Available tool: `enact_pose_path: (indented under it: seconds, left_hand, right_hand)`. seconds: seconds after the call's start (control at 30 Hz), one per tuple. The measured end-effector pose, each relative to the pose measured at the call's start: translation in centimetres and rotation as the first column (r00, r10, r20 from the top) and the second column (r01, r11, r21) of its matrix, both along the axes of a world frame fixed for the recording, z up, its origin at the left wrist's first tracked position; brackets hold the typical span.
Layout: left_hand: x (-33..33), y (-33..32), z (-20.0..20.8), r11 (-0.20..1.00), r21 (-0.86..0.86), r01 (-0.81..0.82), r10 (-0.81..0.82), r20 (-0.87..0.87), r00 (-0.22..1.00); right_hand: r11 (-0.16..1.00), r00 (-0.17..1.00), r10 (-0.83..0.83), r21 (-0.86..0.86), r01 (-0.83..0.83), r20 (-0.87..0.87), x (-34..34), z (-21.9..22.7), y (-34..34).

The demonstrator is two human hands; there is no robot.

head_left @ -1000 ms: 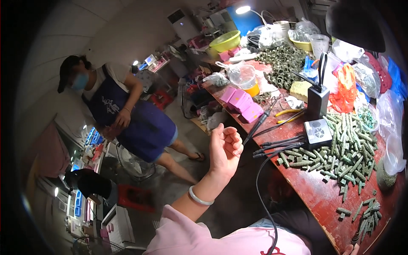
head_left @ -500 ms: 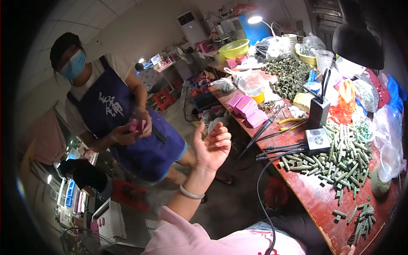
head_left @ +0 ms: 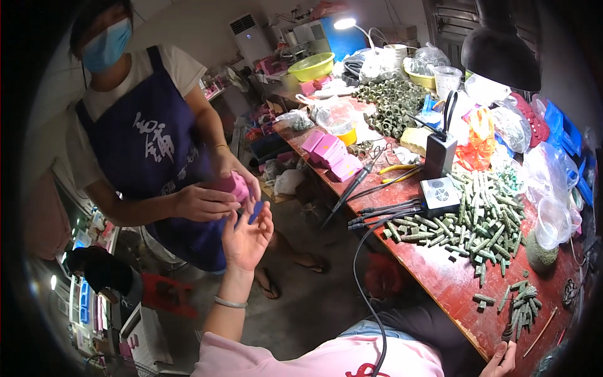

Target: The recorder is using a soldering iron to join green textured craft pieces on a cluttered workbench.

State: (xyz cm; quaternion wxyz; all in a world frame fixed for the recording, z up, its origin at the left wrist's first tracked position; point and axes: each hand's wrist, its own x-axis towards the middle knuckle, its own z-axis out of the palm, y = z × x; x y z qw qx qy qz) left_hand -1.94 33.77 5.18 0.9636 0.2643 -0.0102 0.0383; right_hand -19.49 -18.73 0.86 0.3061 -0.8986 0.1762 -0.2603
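My left hand (head_left: pixel 247 239) is stretched out, palm up and fingers apart, with nothing in it. It is just below the hands (head_left: pixel 207 202) of a person in a blue apron, who holds a pink block (head_left: pixel 233 186) or small stack of blocks. I cannot tell whether my fingertips touch those hands. My right hand (head_left: pixel 500 360), at the table's near edge, pinches something small and dark that I cannot make out. Beside it lies a small pile of greenish stick-shaped pieces (head_left: pixel 522 306).
On the red table (head_left: pixel 443 283) stand a white-topped box with cables (head_left: pixel 438 195), a black device (head_left: pixel 440 154), pink blocks (head_left: pixel 326 151), yellow-handled pliers (head_left: pixel 400 173), a large heap of green sticks (head_left: pixel 480 220) and many rings (head_left: pixel 396 103). A black lamp (head_left: pixel 502 56) overhangs the table.
The person in the apron has come closer and brought the pink block toward my left hand. My view has shifted, and more of my right hand shows.
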Motion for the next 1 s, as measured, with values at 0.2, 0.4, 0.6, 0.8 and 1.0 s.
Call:
enact_pose_path:
  seconds: [0.2, 0.4, 0.6, 0.8, 1.0]
  left_hand:
    - [1.3, -2.7, -0.2, 0.994, 0.025, -0.106, 0.103, 0.099, 0.990]
    - [0.6, -5.5, -0.2, 0.973, 0.110, -0.202, 0.205, -0.016, 0.979]
    - [2.3, -10.9, 0.3, 0.793, 0.609, 0.032, 0.028, -0.090, 0.996]
    - [11.9, -14.6, 2.1, 0.122, 0.973, -0.197, -0.103, 0.209, 0.972]
    - [17.1, -19.1, 1.1, -0.478, 0.815, -0.329, -0.307, 0.196, 0.931]
  right_hand:
    - [0.998, 0.999, -0.049, -0.047, 0.050, 0.023, -0.1, 0.1, 0.3]
    - [0.998, 1.000, -0.013, 0.055, 0.014, -0.020, 0.4, -1.6, -0.5]
    - [0.996, 0.997, -0.081, 0.043, 0.081, 0.014, 0.2, -1.9, -0.4]
    - [0.994, 0.994, -0.110, 0.016, 0.111, -0.015, 0.0, -1.9, -0.3]
    - [0.988, 0.988, -0.148, 0.046, 0.150, -0.034, -0.1, -2.1, -0.1]
